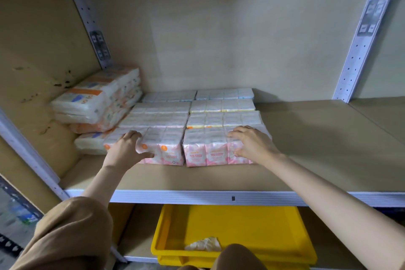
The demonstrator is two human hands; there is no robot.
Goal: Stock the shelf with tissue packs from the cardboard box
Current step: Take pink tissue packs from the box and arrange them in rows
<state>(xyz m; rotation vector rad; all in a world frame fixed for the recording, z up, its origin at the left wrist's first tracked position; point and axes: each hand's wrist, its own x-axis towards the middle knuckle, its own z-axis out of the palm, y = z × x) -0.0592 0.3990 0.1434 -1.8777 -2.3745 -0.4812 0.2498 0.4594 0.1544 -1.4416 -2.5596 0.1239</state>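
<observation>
head view: both my hands are on the front row of tissue packs. my left hand (127, 149) grips the left front pack (166, 149), fingers over its top, thumb across its face. my right hand (252, 144) seems to hold the right front pack (206, 149) likewise, thumb partly hidden. i judge this the seating step: next, press both flush against the rows behind. the shelf (306, 160) has bare board rightward and along its front edge. larger packs (98, 103) crowd its left back corner. the cardboard box is out of view.
</observation>
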